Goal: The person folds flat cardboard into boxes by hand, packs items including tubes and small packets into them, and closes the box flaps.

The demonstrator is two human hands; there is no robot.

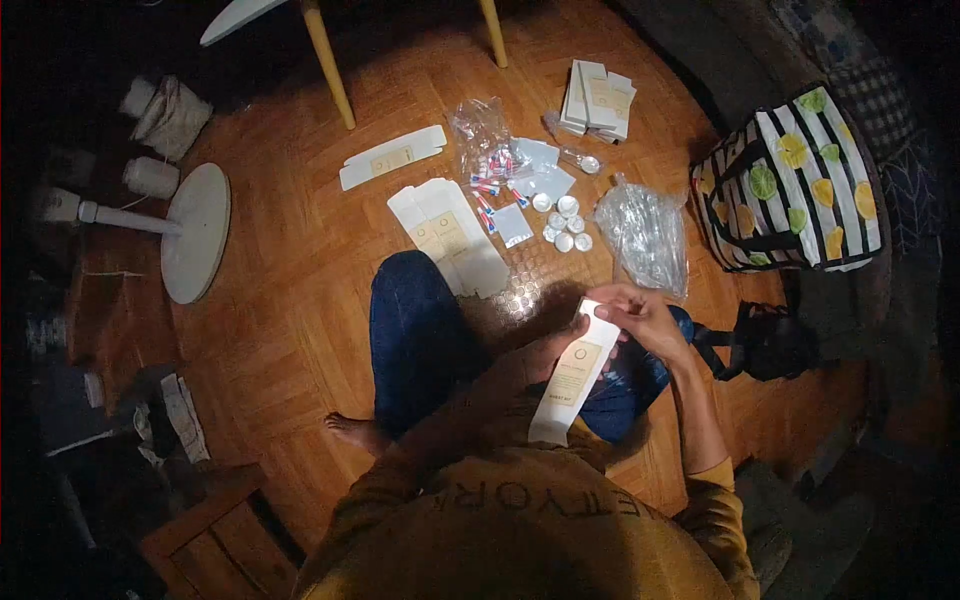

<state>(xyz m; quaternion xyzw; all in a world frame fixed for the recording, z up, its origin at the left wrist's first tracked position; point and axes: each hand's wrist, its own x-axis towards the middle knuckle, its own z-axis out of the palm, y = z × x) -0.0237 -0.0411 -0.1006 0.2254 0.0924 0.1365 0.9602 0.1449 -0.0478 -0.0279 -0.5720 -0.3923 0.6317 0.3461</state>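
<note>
A slim white carton (pixel 573 372) with a tan printed label is held over my lap, its lower flap sticking out toward my shirt. My left hand (pixel 550 352) wraps around the carton's left side, with the thumb near its upper end. At that same end, my right hand (pixel 640 318) grips the white top edge between thumb and fingers. Parts of the fingers are hidden behind the carton. On the floor ahead of my knees lie flat unfolded cartons (pixel 447 238) with similar labels, and another single flat carton (pixel 393 158) lies beyond them.
Several small round silver-topped containers (pixel 566 225) sit beside a clear plastic bag (pixel 645 235). Small red-white-blue tubes (pixel 487 187) lie near another clear bag (pixel 480 125). Stacked white boxes (pixel 597 100) are farther back. A striped fruit-print bag (pixel 790 185) stands right; a round-based stand (pixel 196 233) lies left.
</note>
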